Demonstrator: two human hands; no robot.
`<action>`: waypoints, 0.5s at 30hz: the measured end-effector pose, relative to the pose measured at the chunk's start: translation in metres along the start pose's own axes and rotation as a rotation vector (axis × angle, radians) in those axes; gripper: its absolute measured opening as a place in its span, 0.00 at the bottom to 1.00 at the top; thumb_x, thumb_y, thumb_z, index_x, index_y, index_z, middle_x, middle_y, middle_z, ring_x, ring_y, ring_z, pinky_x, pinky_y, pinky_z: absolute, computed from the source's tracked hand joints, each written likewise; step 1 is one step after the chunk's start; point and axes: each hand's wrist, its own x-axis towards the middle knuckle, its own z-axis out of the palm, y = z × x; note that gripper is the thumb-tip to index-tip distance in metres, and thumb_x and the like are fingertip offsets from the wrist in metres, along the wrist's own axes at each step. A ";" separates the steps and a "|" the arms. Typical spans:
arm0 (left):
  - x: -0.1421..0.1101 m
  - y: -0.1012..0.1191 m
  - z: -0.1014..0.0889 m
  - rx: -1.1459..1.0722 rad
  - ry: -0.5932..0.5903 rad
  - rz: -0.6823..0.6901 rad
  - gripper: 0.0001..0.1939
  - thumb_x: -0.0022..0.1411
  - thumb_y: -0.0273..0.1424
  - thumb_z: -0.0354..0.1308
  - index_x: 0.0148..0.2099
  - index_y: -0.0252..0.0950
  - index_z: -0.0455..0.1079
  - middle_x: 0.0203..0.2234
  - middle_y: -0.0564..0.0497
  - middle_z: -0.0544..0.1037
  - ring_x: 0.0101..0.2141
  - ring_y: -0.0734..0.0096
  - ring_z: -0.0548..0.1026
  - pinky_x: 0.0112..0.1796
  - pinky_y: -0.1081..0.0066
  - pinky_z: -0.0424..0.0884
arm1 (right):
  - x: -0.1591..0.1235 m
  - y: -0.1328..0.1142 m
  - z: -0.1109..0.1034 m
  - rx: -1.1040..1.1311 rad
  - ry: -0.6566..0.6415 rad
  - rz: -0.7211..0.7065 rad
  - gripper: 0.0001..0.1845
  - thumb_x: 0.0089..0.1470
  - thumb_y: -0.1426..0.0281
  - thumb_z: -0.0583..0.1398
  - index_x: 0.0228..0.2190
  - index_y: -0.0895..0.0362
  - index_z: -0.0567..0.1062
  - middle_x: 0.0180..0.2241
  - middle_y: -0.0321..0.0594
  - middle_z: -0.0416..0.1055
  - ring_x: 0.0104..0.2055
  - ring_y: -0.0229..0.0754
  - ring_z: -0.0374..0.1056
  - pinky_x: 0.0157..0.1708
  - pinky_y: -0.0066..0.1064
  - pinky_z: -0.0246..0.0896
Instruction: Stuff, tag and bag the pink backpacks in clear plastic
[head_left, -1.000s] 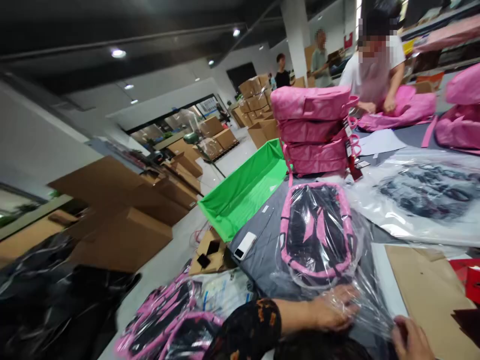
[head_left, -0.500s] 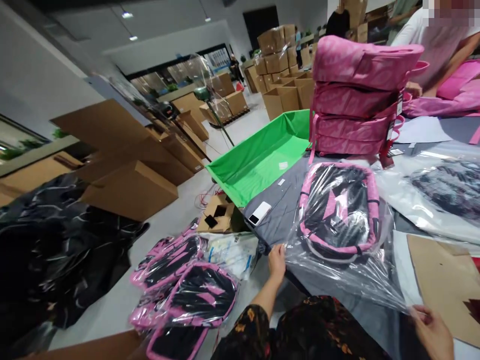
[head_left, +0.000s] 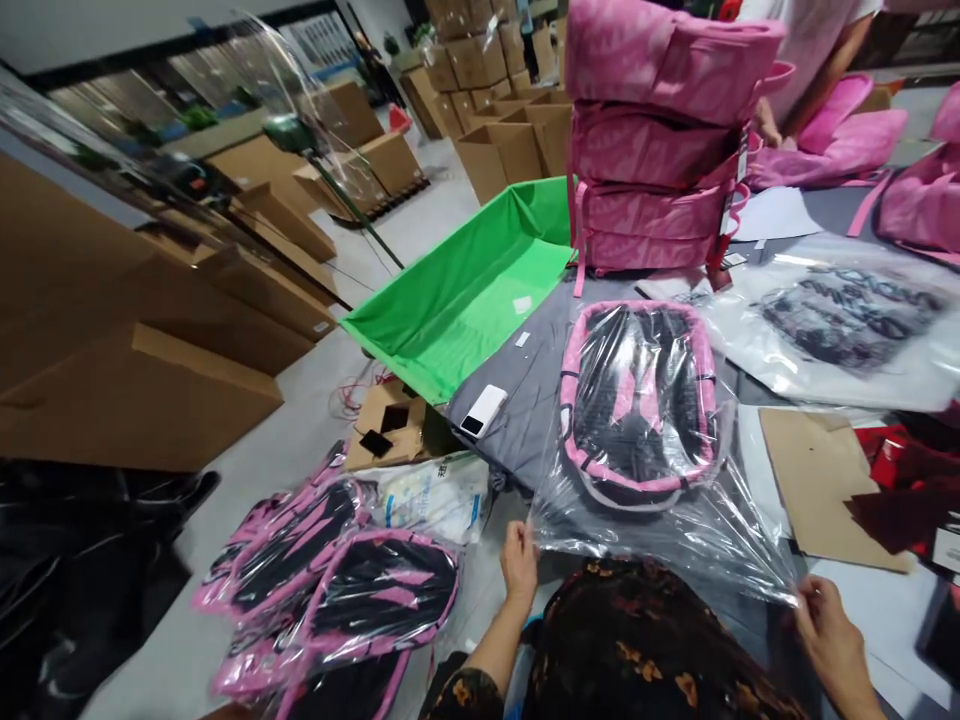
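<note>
Pink-trimmed black backpack (head_left: 637,395) observed lying flat on grey cloth (head_left: 510,420), enclosed in a clear plastic bag (head_left: 660,535). Pink angular markings are visible through the film. Loose plastic is drawn taut along the near side, its two corners pinched by the left fingers (head_left: 517,560) and right fingers (head_left: 814,610).

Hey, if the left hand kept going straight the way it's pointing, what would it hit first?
Beyond the edge of the clear plastic bag at its fingertips, the left hand would probably meet the grey cloth first, though depth is hard to judge from this view.
</note>
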 end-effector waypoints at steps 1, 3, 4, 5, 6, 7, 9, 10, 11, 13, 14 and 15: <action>-0.002 -0.004 -0.002 -0.009 -0.012 -0.021 0.27 0.62 0.61 0.39 0.30 0.44 0.59 0.19 0.54 0.70 0.23 0.61 0.75 0.33 0.62 0.72 | -0.005 0.003 0.000 -0.007 -0.017 -0.004 0.19 0.47 0.45 0.52 0.31 0.46 0.60 0.17 0.34 0.70 0.19 0.49 0.69 0.25 0.38 0.64; -0.007 -0.012 -0.007 -0.033 -0.051 -0.052 0.32 0.60 0.65 0.37 0.29 0.43 0.62 0.18 0.51 0.72 0.22 0.60 0.75 0.32 0.61 0.72 | -0.016 0.010 -0.001 -0.036 -0.042 0.000 0.21 0.46 0.44 0.52 0.31 0.46 0.63 0.19 0.35 0.71 0.20 0.49 0.70 0.26 0.39 0.64; -0.010 -0.017 -0.009 -0.049 -0.076 -0.063 0.34 0.58 0.67 0.36 0.29 0.43 0.64 0.19 0.50 0.74 0.22 0.59 0.75 0.32 0.60 0.73 | -0.020 0.013 -0.002 -0.048 -0.045 0.026 0.22 0.45 0.44 0.52 0.32 0.47 0.64 0.20 0.36 0.72 0.21 0.51 0.72 0.27 0.40 0.65; -0.012 -0.021 -0.012 -0.065 -0.102 -0.073 0.36 0.57 0.68 0.37 0.29 0.42 0.66 0.20 0.49 0.75 0.22 0.58 0.75 0.32 0.59 0.73 | -0.024 0.015 -0.004 -0.055 -0.041 0.069 0.23 0.43 0.43 0.52 0.33 0.47 0.65 0.21 0.37 0.74 0.23 0.52 0.73 0.28 0.41 0.66; -0.015 -0.025 -0.014 -0.079 -0.121 -0.086 0.37 0.55 0.69 0.38 0.29 0.42 0.67 0.20 0.48 0.76 0.22 0.58 0.75 0.31 0.59 0.73 | -0.026 0.015 -0.007 -0.053 -0.025 0.121 0.25 0.42 0.43 0.52 0.35 0.47 0.65 0.23 0.38 0.75 0.25 0.54 0.75 0.31 0.43 0.67; -0.016 -0.028 -0.017 -0.089 -0.132 -0.101 0.37 0.54 0.69 0.40 0.29 0.42 0.68 0.20 0.48 0.76 0.21 0.58 0.75 0.31 0.58 0.74 | -0.025 0.014 -0.010 -0.035 0.000 0.172 0.27 0.40 0.43 0.52 0.36 0.47 0.65 0.24 0.40 0.76 0.28 0.56 0.76 0.34 0.45 0.68; -0.017 -0.031 -0.024 -0.100 -0.119 -0.137 0.36 0.53 0.69 0.43 0.30 0.41 0.69 0.21 0.47 0.76 0.21 0.57 0.75 0.31 0.57 0.74 | -0.018 0.007 -0.015 0.033 0.030 0.229 0.30 0.39 0.42 0.52 0.39 0.48 0.65 0.27 0.42 0.78 0.33 0.59 0.78 0.39 0.49 0.69; -0.015 -0.030 -0.026 -0.107 -0.099 -0.153 0.35 0.54 0.68 0.44 0.30 0.41 0.69 0.22 0.47 0.77 0.23 0.56 0.76 0.32 0.56 0.75 | -0.011 0.002 -0.016 0.064 0.035 0.232 0.31 0.38 0.41 0.53 0.39 0.48 0.65 0.29 0.44 0.79 0.35 0.60 0.78 0.41 0.50 0.70; -0.011 -0.027 -0.027 -0.117 -0.079 -0.163 0.34 0.56 0.67 0.44 0.31 0.40 0.70 0.25 0.45 0.78 0.26 0.55 0.78 0.34 0.56 0.76 | -0.003 -0.002 -0.016 0.081 0.027 0.225 0.31 0.38 0.40 0.53 0.38 0.48 0.66 0.31 0.46 0.80 0.38 0.61 0.78 0.43 0.51 0.70; 0.001 -0.017 -0.024 -0.154 -0.064 -0.157 0.31 0.61 0.62 0.48 0.35 0.39 0.72 0.31 0.44 0.80 0.35 0.56 0.80 0.40 0.58 0.76 | 0.018 -0.004 -0.010 0.053 -0.043 0.208 0.30 0.39 0.38 0.53 0.34 0.48 0.68 0.31 0.47 0.80 0.40 0.63 0.78 0.46 0.52 0.70; 0.010 -0.011 -0.021 -0.177 -0.074 -0.147 0.28 0.63 0.59 0.50 0.37 0.38 0.72 0.33 0.45 0.81 0.38 0.59 0.80 0.43 0.60 0.76 | 0.029 -0.001 -0.004 0.010 -0.080 0.183 0.29 0.40 0.37 0.52 0.31 0.47 0.69 0.29 0.47 0.79 0.39 0.63 0.78 0.44 0.52 0.71; 0.020 -0.006 -0.016 -0.200 -0.098 -0.134 0.25 0.66 0.55 0.53 0.38 0.37 0.73 0.35 0.46 0.81 0.39 0.62 0.80 0.45 0.61 0.76 | 0.039 0.006 0.004 -0.041 -0.104 0.142 0.27 0.41 0.37 0.51 0.28 0.46 0.69 0.27 0.46 0.79 0.36 0.63 0.78 0.41 0.51 0.71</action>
